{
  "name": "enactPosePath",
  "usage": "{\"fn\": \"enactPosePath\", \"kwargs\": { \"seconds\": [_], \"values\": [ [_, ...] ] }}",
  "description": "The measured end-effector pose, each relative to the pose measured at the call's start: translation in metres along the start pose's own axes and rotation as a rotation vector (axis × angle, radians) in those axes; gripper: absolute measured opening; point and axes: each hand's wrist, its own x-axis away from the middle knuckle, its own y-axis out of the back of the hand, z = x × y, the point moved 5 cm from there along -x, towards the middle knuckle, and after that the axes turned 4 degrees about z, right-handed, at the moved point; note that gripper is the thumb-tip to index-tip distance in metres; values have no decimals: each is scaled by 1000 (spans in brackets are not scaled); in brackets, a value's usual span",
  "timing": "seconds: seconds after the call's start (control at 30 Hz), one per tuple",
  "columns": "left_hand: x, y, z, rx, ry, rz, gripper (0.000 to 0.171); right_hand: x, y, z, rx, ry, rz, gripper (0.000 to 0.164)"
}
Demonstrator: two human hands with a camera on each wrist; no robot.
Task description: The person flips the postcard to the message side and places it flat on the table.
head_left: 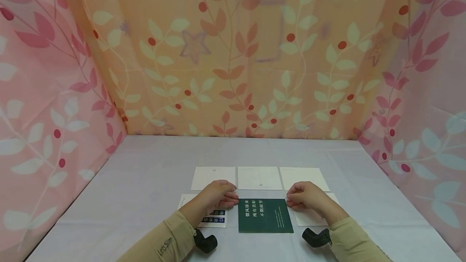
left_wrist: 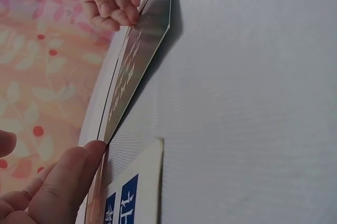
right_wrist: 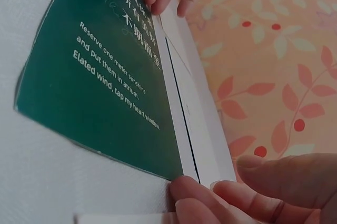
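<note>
Left: printed card (head_left: 217, 220) is partly covered by left hand (head_left: 218, 195); green card's (head_left: 265, 216) far-left corner is touched by its loosely grouped fingers, thumb clear. Centre: green card is placed on tabletop (head_left: 145, 165). Right: far-right corner is touched likewise by right hand (head_left: 303, 194), thumb clear. Both corners should be nudged evenly, gaps kept equal. No containers seen.

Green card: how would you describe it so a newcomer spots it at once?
On the white table, find the two rows of cards. The green card is the middle one in the near row, between the left hand and right hand. It alone is dark green, with white lettering.
</note>
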Motion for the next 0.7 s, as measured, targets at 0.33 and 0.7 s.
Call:
{"fn": "enactPosePath", "kwargs": {
  "seconds": [0.33,0.7],
  "values": [
    [-4,4,1,48,-9,13,32,0,-1,1,3,-12,-1,12],
    [-5,4,0,15,6,26,36,0,1,1,-3,4,34,14]
  ]
}}
